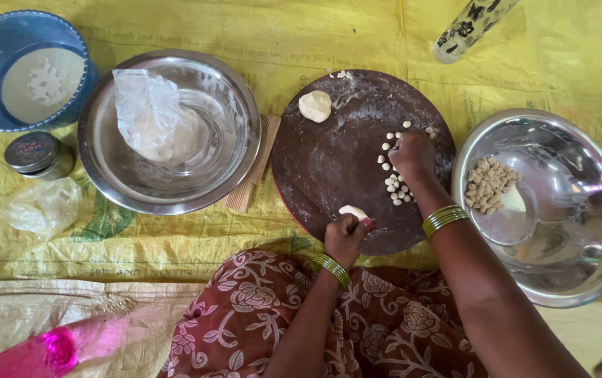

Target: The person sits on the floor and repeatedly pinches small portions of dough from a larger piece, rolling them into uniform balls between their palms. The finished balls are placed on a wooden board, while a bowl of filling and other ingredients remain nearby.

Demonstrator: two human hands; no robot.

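A strip of pale dough (353,211) is clamped in the grip of the left hand (345,238), at the six o'clock edge of a round dark board (336,161) dusted with flour. The right hand (413,155) is pressed down at about three o'clock on the board, its fingers closed together over a scatter of small dough pellets (393,183); whether any pellet is pinched cannot be told. A dough ball (315,106) is seen at eleven o'clock on the board, well apart from both hands. Just beside the board at three o'clock, a steel bowl (581,266) is set, with a heap of finished pellets (488,184) inside. At nine o'clock, a second steel bowl (105,168) is placed, holding a crumpled plastic bag (150,115). Everything is laid on a yellow mat (259,35).
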